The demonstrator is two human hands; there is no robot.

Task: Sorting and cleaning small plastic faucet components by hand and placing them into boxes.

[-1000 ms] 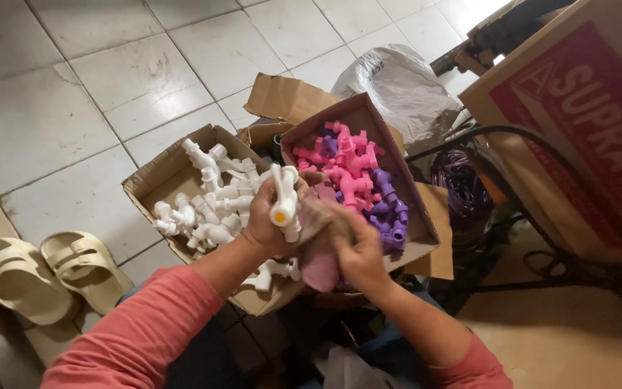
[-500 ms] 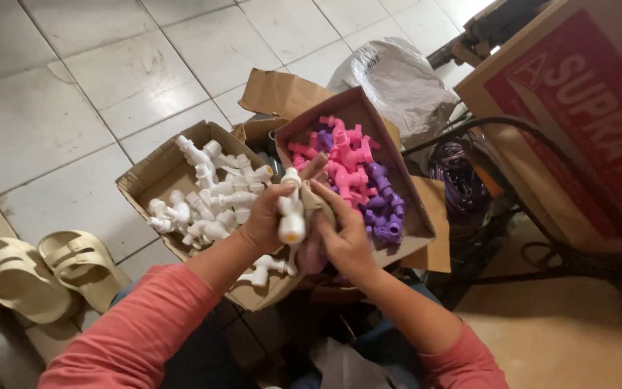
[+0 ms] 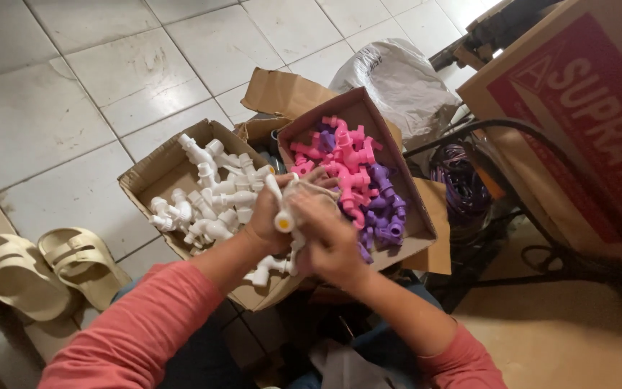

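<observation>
Tiled floor [image 3: 73, 122] below; left hand [image 3: 268, 220] grips a white tap [image 3: 282, 216], right hand [image 3: 329, 241] closed on its cloth [image 3: 304, 191]. Loose grip could drop it among box [image 3: 145, 180] taps.

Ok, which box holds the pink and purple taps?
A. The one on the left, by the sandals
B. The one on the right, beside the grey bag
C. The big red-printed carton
B: the pink and purple taps fill the right-hand box, next to the grey bag.
</observation>
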